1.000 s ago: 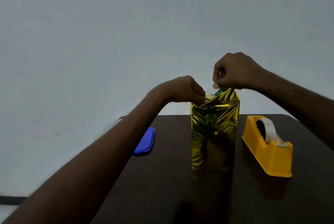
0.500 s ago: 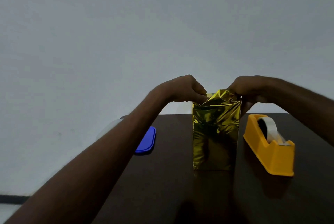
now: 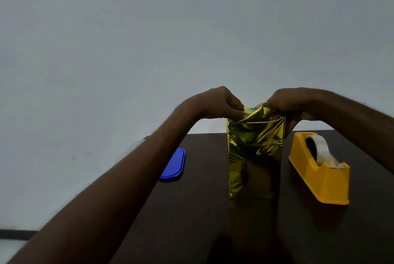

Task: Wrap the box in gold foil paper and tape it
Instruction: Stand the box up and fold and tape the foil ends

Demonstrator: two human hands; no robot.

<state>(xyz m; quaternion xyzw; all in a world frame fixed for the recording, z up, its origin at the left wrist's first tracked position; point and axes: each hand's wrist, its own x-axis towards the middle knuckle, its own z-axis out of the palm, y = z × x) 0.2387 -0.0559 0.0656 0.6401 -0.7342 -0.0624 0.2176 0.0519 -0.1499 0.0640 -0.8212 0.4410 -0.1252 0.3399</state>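
Left hand (image 3: 215,104) is curled at the top left corner of the box (image 3: 255,157), fingertips pinching the gold foil paper (image 3: 257,123) where it folds over the top edge. Right hand (image 3: 292,102) is curled the same way at the top right corner, gripping the crumpled foil there; its lower fingers run down behind the box's right side and are partly hidden. Both forearms come in from the near side, left one long and low across the near left of the frame.

Box stands upright near the middle of the dark brown table (image 3: 202,210), tall and narrow, its facing side fully covered in foil, wrinkled and reflective. Foil at the top is loose and creased into a diagonal fold between the 2 hands. A small bit of greenish colour shows at the very top between the fingertips; can't tell what it is.

Yellow tape dispenser (image 3: 319,174) sits on the table right of the box, near it but not touching, with 1 roll of clear tape (image 3: 320,150) loaded. Blue flat lid-like object (image 3: 173,164) lies on the table left of the box, well apart, partly hidden behind the left forearm. Pale grey wall (image 3: 149,40) fills the far side.
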